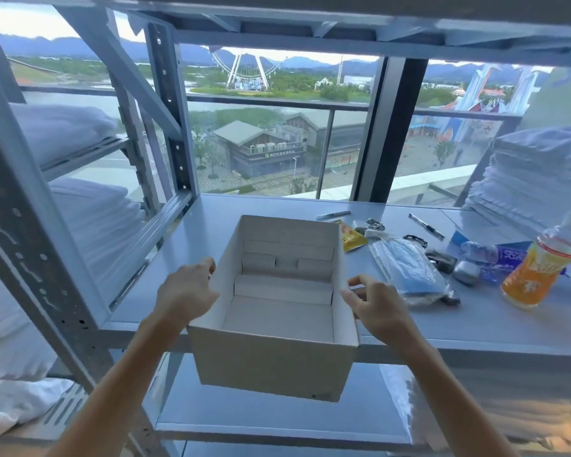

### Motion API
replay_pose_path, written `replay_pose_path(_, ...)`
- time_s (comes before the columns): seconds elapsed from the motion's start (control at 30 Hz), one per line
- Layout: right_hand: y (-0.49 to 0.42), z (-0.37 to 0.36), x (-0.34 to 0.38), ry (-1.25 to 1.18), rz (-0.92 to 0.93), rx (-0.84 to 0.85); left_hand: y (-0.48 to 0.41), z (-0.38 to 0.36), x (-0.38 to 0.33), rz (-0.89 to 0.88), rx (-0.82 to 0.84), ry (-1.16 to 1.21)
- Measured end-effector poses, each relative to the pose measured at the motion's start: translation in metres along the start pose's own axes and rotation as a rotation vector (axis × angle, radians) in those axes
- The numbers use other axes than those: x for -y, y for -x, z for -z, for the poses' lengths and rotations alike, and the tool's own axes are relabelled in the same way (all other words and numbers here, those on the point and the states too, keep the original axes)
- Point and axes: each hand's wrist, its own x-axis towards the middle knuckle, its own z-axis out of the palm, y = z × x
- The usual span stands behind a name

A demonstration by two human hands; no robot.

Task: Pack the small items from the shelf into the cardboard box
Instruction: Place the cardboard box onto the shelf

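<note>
An open white cardboard box [271,361] sits on the grey metal shelf [195,225], its front overhanging the shelf edge. Inside I see only folded cardboard inserts. My left hand [185,291] grips the box's left wall near the rim. My right hand [373,305] rests at the right wall, fingers curled by the rim. Right of the box lie small items: a yellow snack packet [353,239], a plastic bag of blue masks [409,268], a pen [333,215], a dark pen [426,226], a silver earbud case [466,272], a dark small object [440,260].
An orange drink bottle [538,275] and a clear water bottle with blue label [495,255] lie at the far right. Folded white towels [538,176] are stacked at the right back; white linens [89,212] fill the left rack. A lower shelf [277,420] lies beneath. Window behind.
</note>
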Motion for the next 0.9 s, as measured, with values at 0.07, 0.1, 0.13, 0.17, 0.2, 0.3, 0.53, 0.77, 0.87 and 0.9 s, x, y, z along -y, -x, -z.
replay_pose_path(0.07, -0.014, 0.005, -0.003, -0.104, 0.083, 0.043, -0.023, 0.003, 0.006, 0.023, -0.009, -0.04)
replay_pose_path(0.1, -0.023, 0.008, -0.006, -0.088, 0.146, 0.019, -0.034, 0.003, 0.006, 0.032, -0.027, -0.057)
replay_pose_path(0.13, -0.033, 0.01, -0.008, -0.046, 0.215, -0.021, -0.045, 0.004, 0.006, 0.037, -0.043, -0.074)
replay_pose_path(0.17, -0.043, 0.012, -0.009, -0.005, 0.281, -0.054, -0.056, 0.005, 0.006, 0.034, -0.052, -0.09)
replay_pose_path(0.2, -0.052, 0.014, -0.011, 0.032, 0.341, -0.065, -0.067, 0.005, 0.004, 0.023, -0.054, -0.104)
replay_pose_path(0.3, -0.078, 0.015, -0.018, 0.141, 0.458, 0.007, -0.096, 0.004, -0.001, -0.027, -0.029, -0.151)
replay_pose_path(0.53, -0.109, 0.022, -0.033, 0.145, 0.46, -0.021, -0.167, -0.003, -0.008, -0.149, -0.02, -0.199)
replay_pose_path(0.77, -0.096, 0.022, -0.029, 0.042, 0.499, 0.022, -0.223, -0.008, -0.017, -0.358, 0.004, -0.168)
replay_pose_path(0.87, -0.095, 0.021, -0.029, -0.002, 0.528, 0.04, -0.241, -0.015, -0.021, -0.416, 0.011, -0.131)
replay_pose_path(0.9, -0.097, 0.021, -0.029, -0.013, 0.527, 0.035, -0.245, -0.018, -0.022, -0.421, 0.01, -0.116)
